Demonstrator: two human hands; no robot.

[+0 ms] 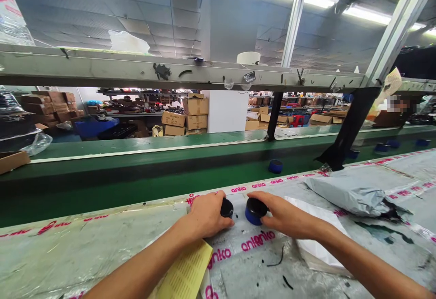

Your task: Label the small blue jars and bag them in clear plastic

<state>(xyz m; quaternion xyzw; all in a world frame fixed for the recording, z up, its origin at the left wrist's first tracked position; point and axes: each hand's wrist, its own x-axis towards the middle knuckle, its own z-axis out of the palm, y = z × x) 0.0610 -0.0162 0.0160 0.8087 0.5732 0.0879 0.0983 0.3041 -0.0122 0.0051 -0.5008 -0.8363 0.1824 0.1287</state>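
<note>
My left hand [207,215] wraps around a small round jar with a black lid [226,208], which it partly hides. My right hand [286,216] grips a blue jar with a black lid [255,211] from the right side. The two jars stand close together, a short gap apart, on a work table covered in clear plastic and pink-printed "anko" tape [259,240]. A yellow printed paper [185,269] lies under my left forearm. A white sheet [316,235] lies beneath my right wrist.
A grey plastic mailer bag [350,194] lies on the table to the right. Beyond the table edge runs a green conveyor belt [170,167] carrying a blue jar [275,166] and several more further right. Metal rails cross above; cardboard boxes stand beyond.
</note>
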